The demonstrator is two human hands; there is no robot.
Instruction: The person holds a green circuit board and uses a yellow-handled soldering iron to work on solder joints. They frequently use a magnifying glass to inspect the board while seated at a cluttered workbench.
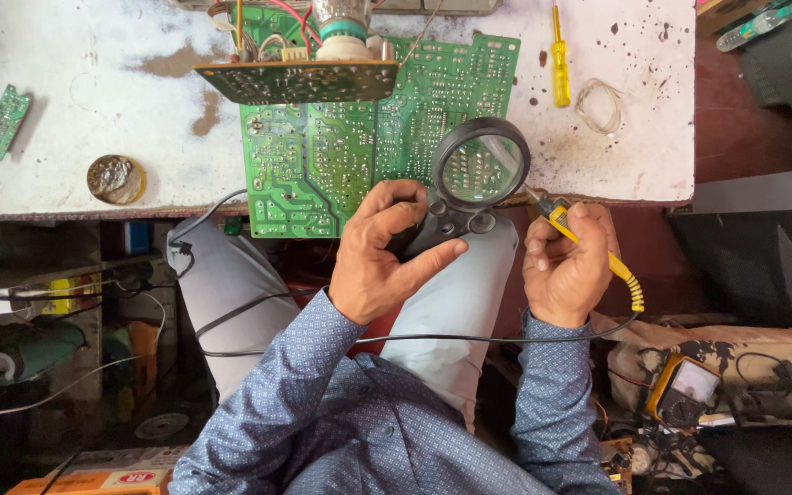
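A large green circuit board lies solder side up at the near edge of a white, stained table. My left hand grips the black handle of a round magnifying glass and holds its lens over the board's lower right corner. My right hand holds a yellow-handled soldering iron, whose tip points up and left under the lens. The iron's black cable runs down across my lap.
A smaller board with wires stands on the big one. A yellow screwdriver, a solder coil, a round tin and a small green board lie on the table. A yellow multimeter sits low right.
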